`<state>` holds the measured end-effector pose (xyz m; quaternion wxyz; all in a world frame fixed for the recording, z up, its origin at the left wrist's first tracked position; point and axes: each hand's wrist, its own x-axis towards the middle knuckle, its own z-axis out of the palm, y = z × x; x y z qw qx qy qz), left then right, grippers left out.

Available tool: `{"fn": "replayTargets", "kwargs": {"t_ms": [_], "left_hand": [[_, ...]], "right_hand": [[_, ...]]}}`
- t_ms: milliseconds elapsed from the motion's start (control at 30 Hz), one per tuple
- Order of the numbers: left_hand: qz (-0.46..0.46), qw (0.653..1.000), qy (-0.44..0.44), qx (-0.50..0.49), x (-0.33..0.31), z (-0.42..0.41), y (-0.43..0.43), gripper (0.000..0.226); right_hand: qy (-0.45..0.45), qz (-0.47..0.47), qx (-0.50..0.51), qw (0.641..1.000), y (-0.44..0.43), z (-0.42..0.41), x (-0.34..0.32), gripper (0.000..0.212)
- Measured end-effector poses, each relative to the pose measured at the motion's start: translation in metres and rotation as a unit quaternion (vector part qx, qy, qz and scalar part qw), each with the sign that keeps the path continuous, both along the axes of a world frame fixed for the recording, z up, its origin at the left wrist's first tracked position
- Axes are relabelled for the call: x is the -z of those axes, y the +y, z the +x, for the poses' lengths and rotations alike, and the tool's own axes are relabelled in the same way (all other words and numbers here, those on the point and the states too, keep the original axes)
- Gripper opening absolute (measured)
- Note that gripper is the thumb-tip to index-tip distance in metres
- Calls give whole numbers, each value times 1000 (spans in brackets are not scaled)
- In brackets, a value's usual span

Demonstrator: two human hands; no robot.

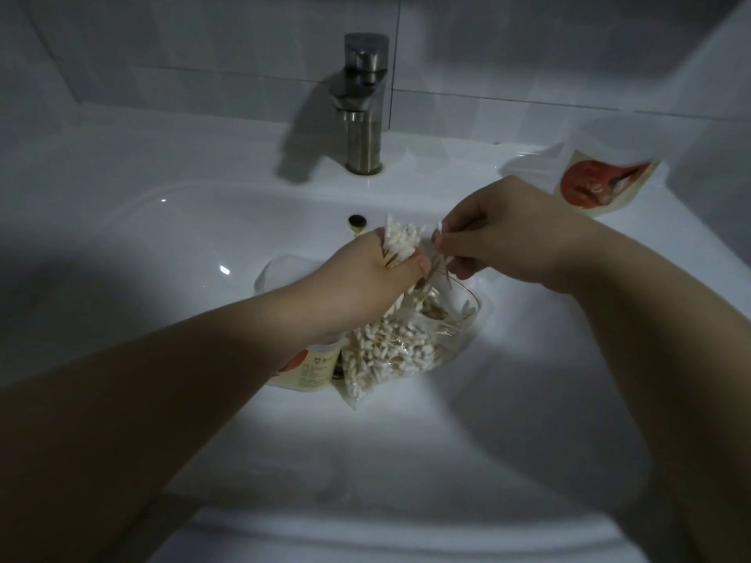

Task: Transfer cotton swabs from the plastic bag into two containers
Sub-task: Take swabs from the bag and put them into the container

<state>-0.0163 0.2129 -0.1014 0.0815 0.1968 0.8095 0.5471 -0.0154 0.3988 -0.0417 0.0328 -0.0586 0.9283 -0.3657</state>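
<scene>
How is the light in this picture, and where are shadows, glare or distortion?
Head view: dim overall; a bright pool of light falls on the sink basin, small glare spots on its left wall, the faucet throws a dark shadow leftward, both forearms are dark, and wide-angle distortion bends the edges.
</scene>
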Motion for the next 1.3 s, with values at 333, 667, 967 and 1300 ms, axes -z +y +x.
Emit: {"fn": "replayTargets", "kwargs": {"t_ms": [333, 667, 967, 1300], "left_hand": [[52, 999, -3, -5, 2, -3, -1, 28], [83, 995, -46, 0, 2, -8, -1, 35], [16, 990, -68, -125, 0, -11, -2, 32], [43, 984, -24, -170, -8, -9, -1, 48]], "right_hand": [[1, -111, 28, 993, -1, -5, 0, 7], [-7, -174, 88, 981, 1, -13, 2, 9], [51, -174, 144, 973, 9, -19, 3, 12], [9, -151, 35, 988, -7, -8, 4, 15]]}}
